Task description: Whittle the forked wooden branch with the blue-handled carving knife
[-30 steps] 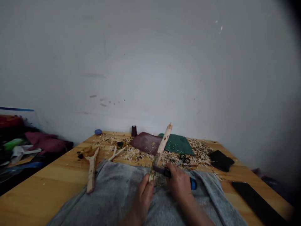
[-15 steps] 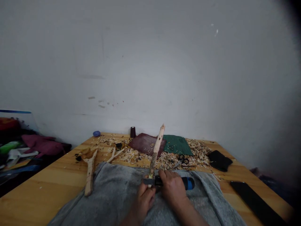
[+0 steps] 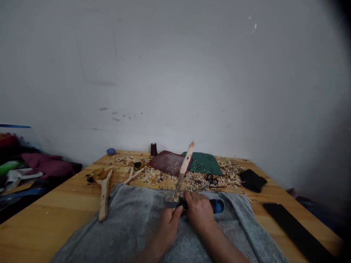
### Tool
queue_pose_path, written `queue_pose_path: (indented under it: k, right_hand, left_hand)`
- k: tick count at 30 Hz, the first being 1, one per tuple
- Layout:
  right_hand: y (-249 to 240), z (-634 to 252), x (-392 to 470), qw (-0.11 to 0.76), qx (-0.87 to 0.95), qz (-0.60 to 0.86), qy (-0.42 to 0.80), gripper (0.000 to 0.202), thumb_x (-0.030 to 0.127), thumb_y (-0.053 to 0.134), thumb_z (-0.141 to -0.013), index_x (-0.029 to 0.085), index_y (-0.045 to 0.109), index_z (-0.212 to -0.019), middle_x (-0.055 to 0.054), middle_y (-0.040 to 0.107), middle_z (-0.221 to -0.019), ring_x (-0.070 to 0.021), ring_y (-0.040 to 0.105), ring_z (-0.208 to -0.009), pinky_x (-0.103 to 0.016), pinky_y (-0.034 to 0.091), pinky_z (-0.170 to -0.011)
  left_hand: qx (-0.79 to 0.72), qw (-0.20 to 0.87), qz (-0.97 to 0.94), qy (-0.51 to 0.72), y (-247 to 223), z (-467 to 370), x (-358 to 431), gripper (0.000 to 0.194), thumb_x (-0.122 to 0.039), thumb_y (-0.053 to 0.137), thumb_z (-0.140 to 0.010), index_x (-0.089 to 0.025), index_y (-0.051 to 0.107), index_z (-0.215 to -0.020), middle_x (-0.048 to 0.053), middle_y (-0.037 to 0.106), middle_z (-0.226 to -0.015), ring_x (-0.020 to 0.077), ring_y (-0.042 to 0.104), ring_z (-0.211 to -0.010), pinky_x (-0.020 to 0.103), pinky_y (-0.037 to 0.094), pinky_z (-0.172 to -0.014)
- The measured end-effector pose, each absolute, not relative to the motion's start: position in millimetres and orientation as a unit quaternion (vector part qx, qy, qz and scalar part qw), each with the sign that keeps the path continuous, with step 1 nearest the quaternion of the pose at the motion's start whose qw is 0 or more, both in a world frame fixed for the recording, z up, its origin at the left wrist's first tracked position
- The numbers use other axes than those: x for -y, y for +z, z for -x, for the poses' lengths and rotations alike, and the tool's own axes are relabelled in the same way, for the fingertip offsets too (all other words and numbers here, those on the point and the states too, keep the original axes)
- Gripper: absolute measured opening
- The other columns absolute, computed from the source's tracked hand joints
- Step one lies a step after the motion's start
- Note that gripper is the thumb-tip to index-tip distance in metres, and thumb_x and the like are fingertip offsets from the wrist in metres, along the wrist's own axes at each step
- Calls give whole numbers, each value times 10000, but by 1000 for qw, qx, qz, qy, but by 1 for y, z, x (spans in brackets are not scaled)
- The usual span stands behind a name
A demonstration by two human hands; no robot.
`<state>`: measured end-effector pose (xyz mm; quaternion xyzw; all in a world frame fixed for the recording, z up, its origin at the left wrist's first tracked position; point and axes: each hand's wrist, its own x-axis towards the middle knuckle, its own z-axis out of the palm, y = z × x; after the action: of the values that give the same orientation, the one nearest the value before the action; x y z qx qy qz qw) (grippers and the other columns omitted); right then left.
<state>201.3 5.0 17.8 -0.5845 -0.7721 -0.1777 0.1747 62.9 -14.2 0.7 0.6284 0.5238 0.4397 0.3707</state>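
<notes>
My left hand [image 3: 170, 220] is closed around the lower end of a branch [image 3: 187, 159], which points up and tilts to the right. Its upper length is bare pale wood with dark knots, and bark remains lower down. My right hand [image 3: 199, 211] grips the black and blue handle of a knife [image 3: 218, 206]. The knife's blade lies across the branch just above my left fingers, and my left thumb reaches up to the knife near the front of its handle. Under both hands a grey cloth [image 3: 131, 215] covers the table's front.
A carved forked stick [image 3: 104, 199] lies left of the cloth, with a smaller fork [image 3: 133, 176] behind it. Wood shavings [image 3: 230, 171] surround maroon leather [image 3: 167, 163], a green sheet [image 3: 205, 163], scissors [image 3: 211, 179] and a thread spool [image 3: 153, 149]. At right are a black piece [image 3: 253, 180] and a dark flat slab [image 3: 293, 226].
My left thumb has come up against the knife. The branch leans slightly more to the right. The camera view has shifted a little, so the table appears higher in the picture.
</notes>
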Motion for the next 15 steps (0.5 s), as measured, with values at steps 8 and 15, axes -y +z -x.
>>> queue_pose_path:
  k: [8,15]
  right_hand:
    - [10,-202,-8,209,758,571,-237,163,127,572,-796,180,571,-950,-29,629,-735,-166,569,-673,-298,306,-617]
    - [8,-204,-9,238,750,547,-285,224,124,583,-787,178,562,-1004,-25,612,-724,-180,548,-663,-317,288,-613]
  left_hand:
    - [-522,286,-683,424,3,-64,12,423,-406,361,-875,-207,525,-540,19,585,-541,154,488,-530,274,342,-546]
    - [-520,263,-700,412,2,-63,11,429,-415,357,-889,-187,607,-625,42,647,-612,172,551,-582,267,353,-556]
